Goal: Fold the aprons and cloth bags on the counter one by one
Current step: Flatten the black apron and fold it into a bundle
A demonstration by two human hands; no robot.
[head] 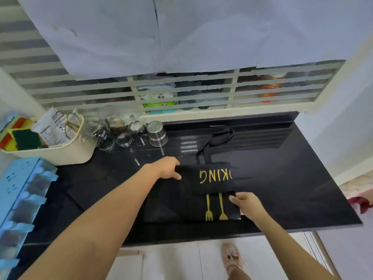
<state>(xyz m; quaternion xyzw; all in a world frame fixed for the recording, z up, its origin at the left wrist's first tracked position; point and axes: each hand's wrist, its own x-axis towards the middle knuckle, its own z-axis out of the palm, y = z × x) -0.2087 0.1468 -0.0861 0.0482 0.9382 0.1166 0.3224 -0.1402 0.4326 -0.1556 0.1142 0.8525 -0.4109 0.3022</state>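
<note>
Far left of the apron (177, 201), a blue rack (22, 199); behind the rack, a cream basket (60, 154) with sponges and packets. Up and left of the apron, a cluster of upturned glasses (113, 130) and a steel cup (157, 133) near the back wall. At the apron's upper-left corner, the left hand (165, 168), fingers and thumb closed on the left end of the folded-over flap. Black apron lying flat on the black counter (292, 178), close to its front edge, with gold letters on the flap and two gold forks below it. Behind the apron, black straps (214, 142) trailing toward the wall. On the apron's right edge, just under the flap, the right hand (247, 203), pinching the cloth between thumb and curled fingers. Right of the apron, a broad stretch of glossy counter out to the side edge. Past that edge, a red cloth (361, 203).
</note>
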